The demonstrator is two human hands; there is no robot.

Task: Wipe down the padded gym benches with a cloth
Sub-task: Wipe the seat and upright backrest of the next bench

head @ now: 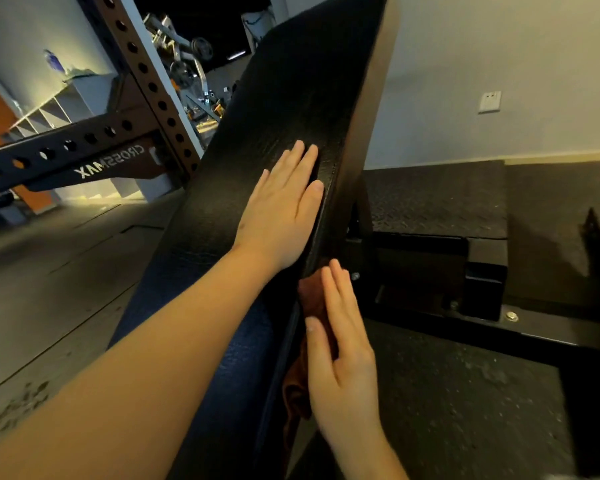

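Note:
A long black padded bench (284,98) runs from the lower middle up to the top of the view, its top face tilted toward the left. My left hand (281,209) lies flat on the top padding with fingers spread and holds nothing. My right hand (343,351) presses a brown cloth (312,299) flat against the bench's right side edge. The cloth hangs down below the hand, partly hidden behind it and the pad.
A perforated brown and black rack (111,157) marked CROSSMAX stands at the left. The bench's black metal base (482,278) and a raised rubber platform (437,199) lie at the right, near a white wall with a socket (489,102). Weight machines stand far behind.

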